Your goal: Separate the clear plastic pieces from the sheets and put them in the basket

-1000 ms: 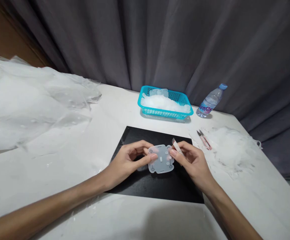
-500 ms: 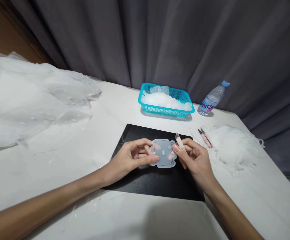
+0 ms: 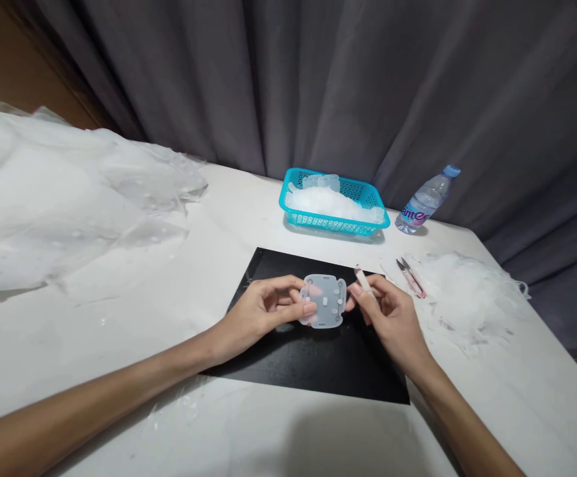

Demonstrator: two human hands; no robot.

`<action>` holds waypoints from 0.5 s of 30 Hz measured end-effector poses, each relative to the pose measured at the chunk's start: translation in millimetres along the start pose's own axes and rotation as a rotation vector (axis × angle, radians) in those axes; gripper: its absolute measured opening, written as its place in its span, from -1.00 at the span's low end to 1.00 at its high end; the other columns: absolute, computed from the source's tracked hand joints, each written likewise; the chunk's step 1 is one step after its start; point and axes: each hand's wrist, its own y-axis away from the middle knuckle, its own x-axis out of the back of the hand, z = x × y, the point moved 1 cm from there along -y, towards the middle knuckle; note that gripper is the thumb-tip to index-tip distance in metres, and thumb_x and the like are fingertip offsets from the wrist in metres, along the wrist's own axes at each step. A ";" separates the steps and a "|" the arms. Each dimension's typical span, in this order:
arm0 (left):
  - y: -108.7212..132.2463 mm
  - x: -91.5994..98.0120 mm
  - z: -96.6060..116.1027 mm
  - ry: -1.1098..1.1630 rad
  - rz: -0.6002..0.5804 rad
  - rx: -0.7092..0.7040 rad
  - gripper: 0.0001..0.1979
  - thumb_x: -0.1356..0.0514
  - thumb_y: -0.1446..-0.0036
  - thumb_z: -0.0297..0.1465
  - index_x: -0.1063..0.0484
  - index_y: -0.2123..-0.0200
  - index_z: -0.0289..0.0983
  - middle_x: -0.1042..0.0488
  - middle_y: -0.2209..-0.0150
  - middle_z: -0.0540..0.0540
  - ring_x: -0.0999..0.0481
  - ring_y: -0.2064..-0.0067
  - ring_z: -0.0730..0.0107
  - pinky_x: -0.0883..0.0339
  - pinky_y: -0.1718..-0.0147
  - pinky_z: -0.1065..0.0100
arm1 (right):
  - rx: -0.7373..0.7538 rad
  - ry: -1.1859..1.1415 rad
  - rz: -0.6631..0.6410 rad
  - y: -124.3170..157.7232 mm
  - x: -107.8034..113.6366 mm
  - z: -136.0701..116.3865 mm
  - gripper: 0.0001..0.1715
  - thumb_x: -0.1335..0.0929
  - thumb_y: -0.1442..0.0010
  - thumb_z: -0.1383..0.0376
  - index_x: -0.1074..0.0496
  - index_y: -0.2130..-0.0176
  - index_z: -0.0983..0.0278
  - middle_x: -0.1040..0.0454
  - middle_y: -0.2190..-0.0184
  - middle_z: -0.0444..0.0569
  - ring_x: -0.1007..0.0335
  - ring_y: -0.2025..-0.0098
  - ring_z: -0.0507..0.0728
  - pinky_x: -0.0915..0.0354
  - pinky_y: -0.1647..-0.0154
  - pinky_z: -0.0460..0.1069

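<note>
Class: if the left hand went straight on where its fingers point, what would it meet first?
The left hand grips the translucent plastic piece; carried rightward, it would probably meet the right hand, holding a small tool, at the piece's far edge.

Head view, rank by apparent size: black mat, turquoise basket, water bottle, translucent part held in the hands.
1. black rectangular mat
2. turquoise plastic basket
3. Tie: clear plastic water bottle and translucent square plastic part; bottle sits farther away, so unranked.
</note>
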 end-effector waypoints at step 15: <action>-4.1 2.9 1.2 0.240 -0.046 0.059 -0.71 -0.35 -0.32 -0.19 -0.61 0.07 -0.29 -0.67 0.02 -0.20 -0.67 -0.03 0.17 -0.48 -0.14 0.21 | 0.237 1.050 0.287 -73.9 59.5 60.0 -0.53 -0.22 -0.41 0.16 -0.56 -0.06 0.31 -0.49 -0.05 0.26 -0.25 -0.06 0.42 -0.27 -0.11 0.26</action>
